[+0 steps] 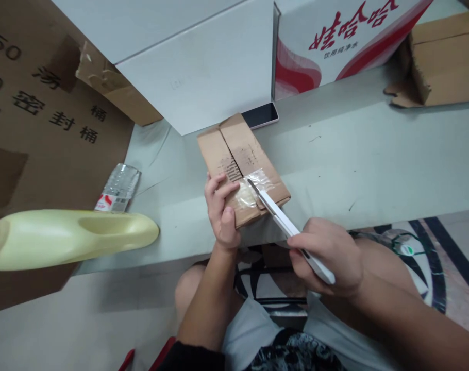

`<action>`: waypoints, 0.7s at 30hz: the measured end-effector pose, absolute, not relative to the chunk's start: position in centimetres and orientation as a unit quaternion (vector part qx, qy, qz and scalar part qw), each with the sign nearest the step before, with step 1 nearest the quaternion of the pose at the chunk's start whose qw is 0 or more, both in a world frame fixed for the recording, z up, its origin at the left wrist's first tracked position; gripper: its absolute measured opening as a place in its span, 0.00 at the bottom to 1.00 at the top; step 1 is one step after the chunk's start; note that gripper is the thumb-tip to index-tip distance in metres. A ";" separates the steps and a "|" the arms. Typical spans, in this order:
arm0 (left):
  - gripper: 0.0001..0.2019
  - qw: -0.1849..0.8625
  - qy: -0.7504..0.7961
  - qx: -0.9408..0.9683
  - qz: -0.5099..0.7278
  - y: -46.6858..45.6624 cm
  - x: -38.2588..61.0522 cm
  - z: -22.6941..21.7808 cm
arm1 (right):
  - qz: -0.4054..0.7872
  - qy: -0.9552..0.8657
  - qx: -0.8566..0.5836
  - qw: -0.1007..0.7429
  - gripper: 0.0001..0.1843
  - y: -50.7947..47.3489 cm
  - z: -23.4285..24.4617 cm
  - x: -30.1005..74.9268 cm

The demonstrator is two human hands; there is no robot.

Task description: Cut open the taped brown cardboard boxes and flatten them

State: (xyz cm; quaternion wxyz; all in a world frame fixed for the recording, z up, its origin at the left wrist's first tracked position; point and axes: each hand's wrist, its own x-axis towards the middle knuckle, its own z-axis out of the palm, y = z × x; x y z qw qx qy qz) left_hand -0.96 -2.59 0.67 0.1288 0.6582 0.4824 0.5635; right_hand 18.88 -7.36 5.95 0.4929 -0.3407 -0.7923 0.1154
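Observation:
A small brown cardboard box (244, 154) rests at a slant on the pale table, with clear tape (262, 179) across its near end. My left hand (222, 211) grips the box by its left near corner, fingers lying over the top face. In my right hand (329, 255) is a white utility knife (284, 219) with its blade out. The blade's tip meets the tape by the seam between the box flaps. Part of a phone (262, 115) shows behind the box's far end.
Large white cartons (203, 72) and a red-and-white printed carton (335, 46) line the back of the table (373, 154). An open cardboard box (447, 67) stands at right. On the left are a plastic bottle (120, 185), a pale yellow smooth object (76, 237) and a big brown carton (56, 103).

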 end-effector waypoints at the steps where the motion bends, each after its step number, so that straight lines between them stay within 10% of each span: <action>1: 0.20 0.132 0.476 0.657 0.569 -2.6 -0.9 0.7 | 0.110 -0.791 -0.337 0.499 0.08 -7.1 6.0 18.7; 21: 0.21 0.136 0.498 0.662 0.543 -3.0 -1.0 0.8 | 0.131 -0.761 -0.386 0.505 0.16 -7.6 5.5 17.3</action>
